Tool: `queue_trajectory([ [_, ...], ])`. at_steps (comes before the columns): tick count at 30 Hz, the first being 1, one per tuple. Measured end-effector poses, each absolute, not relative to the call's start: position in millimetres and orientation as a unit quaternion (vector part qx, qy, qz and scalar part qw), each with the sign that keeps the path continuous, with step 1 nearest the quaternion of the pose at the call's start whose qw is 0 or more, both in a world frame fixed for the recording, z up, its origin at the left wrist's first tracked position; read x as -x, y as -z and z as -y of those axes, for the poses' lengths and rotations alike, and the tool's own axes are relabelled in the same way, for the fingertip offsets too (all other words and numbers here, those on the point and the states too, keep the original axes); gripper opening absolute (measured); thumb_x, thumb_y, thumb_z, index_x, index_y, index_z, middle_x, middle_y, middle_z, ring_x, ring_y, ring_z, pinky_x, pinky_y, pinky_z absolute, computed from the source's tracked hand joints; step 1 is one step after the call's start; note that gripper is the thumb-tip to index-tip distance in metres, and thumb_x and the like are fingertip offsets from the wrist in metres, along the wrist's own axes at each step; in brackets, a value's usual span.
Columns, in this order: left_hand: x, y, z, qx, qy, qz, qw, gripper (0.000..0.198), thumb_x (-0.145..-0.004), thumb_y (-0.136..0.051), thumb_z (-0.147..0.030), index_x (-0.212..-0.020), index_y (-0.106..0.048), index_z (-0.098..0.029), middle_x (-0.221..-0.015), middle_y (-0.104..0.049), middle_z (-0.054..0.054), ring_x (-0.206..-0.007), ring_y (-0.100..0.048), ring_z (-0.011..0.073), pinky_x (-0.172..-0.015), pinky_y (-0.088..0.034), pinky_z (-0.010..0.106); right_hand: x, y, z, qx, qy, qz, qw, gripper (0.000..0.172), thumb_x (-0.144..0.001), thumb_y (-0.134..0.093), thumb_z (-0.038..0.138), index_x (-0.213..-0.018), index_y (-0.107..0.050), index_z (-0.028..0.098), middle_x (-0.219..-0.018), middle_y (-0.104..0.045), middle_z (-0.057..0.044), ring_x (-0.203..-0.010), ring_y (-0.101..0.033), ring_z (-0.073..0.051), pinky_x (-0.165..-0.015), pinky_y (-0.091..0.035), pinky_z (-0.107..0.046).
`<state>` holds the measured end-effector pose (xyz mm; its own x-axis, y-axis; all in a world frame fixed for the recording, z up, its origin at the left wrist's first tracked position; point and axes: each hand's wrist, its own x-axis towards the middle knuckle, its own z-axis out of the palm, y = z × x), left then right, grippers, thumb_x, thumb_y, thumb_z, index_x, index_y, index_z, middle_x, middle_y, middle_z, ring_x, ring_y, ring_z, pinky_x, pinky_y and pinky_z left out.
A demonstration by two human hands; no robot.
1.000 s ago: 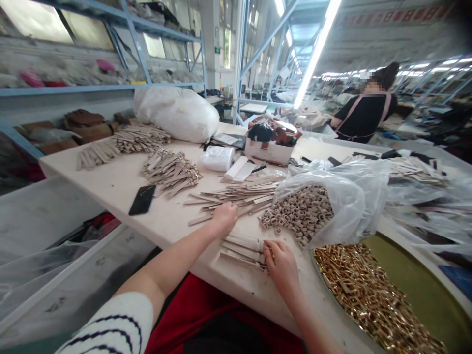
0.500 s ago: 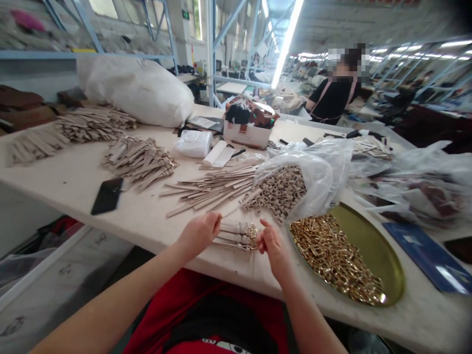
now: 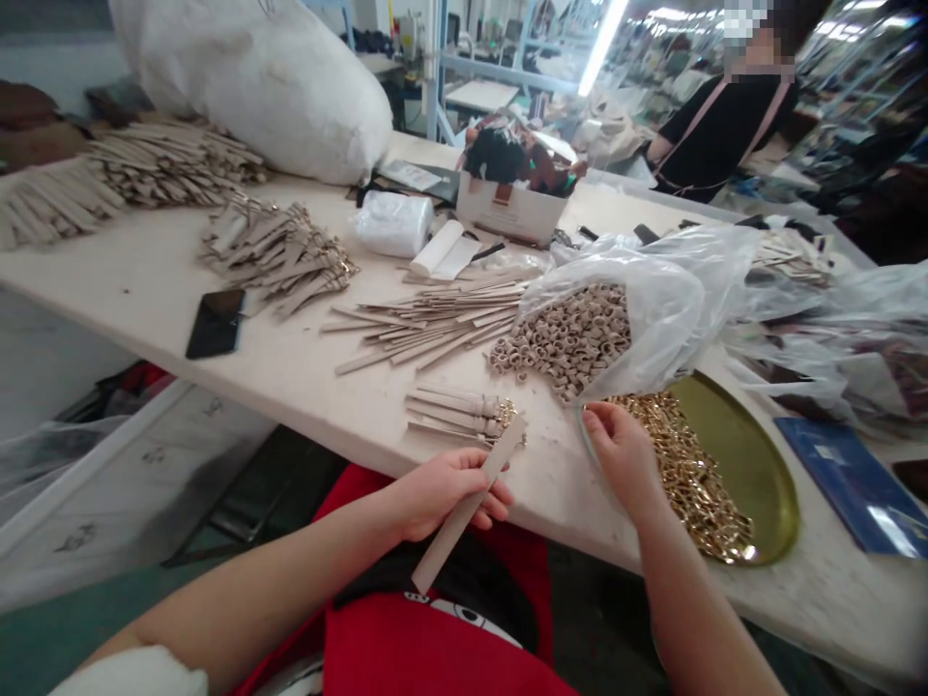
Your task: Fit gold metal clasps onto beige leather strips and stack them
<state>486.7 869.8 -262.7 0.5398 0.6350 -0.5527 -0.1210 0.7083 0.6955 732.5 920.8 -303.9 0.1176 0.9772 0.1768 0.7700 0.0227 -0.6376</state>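
Note:
My left hand [image 3: 439, 491] is closed around a flat beige strap [image 3: 450, 537], which slants across it over my lap at the table's front edge. Just beyond lies a small row of beige straps with gold buckles [image 3: 456, 414] at one end. My right hand [image 3: 622, 452] is at the left rim of a round gold tray [image 3: 772, 464] heaped with gold buckles [image 3: 692, 493]. Its thumb and fingertips are pinched together; what they hold, if anything, is too small to make out. Beige loops [image 3: 572, 338] spill from a clear plastic bag near the right hand.
Loose straps [image 3: 435, 324] lie mid-table, with buckled straps [image 3: 279, 251] and a black phone [image 3: 216, 324] to the left. Behind are a white box [image 3: 511, 208] and a big white sack [image 3: 275, 92]. A blue folder [image 3: 855, 483] lies right. A person [image 3: 725, 126] is beyond.
My left hand has come back toward my body and now carries a strap. My right hand has shifted right, from the row of buckled straps to the tray. The view has tilted down.

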Motion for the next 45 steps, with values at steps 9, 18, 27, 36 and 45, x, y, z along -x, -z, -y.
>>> queue_trajectory([
  [9,-489.0,255.1,-868.0,-0.183,-0.273,-0.421,0.846,0.027,-0.061,-0.055,-0.008,-0.087,-0.051,-0.013,-0.091,-0.060,0.008,-0.078,-0.061,0.0152,-0.066,-0.049,0.025,-759.9,308.8,-956.1,0.690,0.157,0.707,-0.003,0.025,-0.085,-0.040,0.027,-0.082,-0.062,0.016,-0.084,-0.060,-0.011,-0.065,-0.055,-0.018,-0.051,-0.031,-0.029],
  [18,-488.0,263.9,-867.5,-0.226,-0.276,-0.430,0.829,0.027,-0.062,-0.048,-0.009,-0.088,-0.050,-0.014,-0.073,-0.055,0.000,-0.057,-0.054,0.0082,-0.055,-0.047,0.022,-764.6,306.9,-935.9,0.655,0.130,0.738,0.098,0.016,-0.081,-0.044,0.023,-0.077,-0.058,0.015,-0.083,-0.058,-0.010,-0.077,-0.053,-0.020,-0.069,-0.039,-0.031],
  [27,-485.4,265.2,-868.0,-0.283,-0.286,-0.447,0.798,0.018,-0.075,-0.050,-0.028,-0.087,-0.047,-0.017,-0.056,-0.048,-0.005,-0.040,-0.042,0.0043,-0.040,-0.034,0.015,-737.7,300.6,-943.0,0.651,0.098,0.744,0.115,0.018,-0.081,-0.045,0.025,-0.091,-0.056,0.015,-0.090,-0.059,-0.009,-0.078,-0.055,-0.020,-0.068,-0.039,-0.029],
  [36,-491.6,264.6,-867.3,-0.288,-0.283,-0.465,0.788,0.024,-0.066,-0.042,-0.013,-0.090,-0.047,-0.017,-0.057,-0.050,-0.005,-0.039,-0.042,0.0048,-0.038,-0.033,0.015,-674.8,314.4,-995.9,0.629,-0.028,0.769,0.112,0.018,-0.080,-0.049,0.021,-0.093,-0.061,0.018,-0.092,-0.059,-0.010,-0.078,-0.056,-0.020,-0.064,-0.036,-0.027],
  [45,-483.9,271.3,-882.5,-0.432,-0.297,-0.486,0.700,0.024,-0.081,-0.040,-0.039,-0.079,-0.046,-0.016,-0.052,-0.047,-0.005,-0.038,-0.038,0.0053,-0.038,-0.029,0.015,-669.8,301.2,-962.5,0.607,-0.337,0.661,0.285,0.023,-0.080,-0.051,0.037,-0.083,-0.058,0.015,-0.075,-0.060,-0.004,-0.066,-0.054,-0.014,-0.064,-0.043,-0.027],
])
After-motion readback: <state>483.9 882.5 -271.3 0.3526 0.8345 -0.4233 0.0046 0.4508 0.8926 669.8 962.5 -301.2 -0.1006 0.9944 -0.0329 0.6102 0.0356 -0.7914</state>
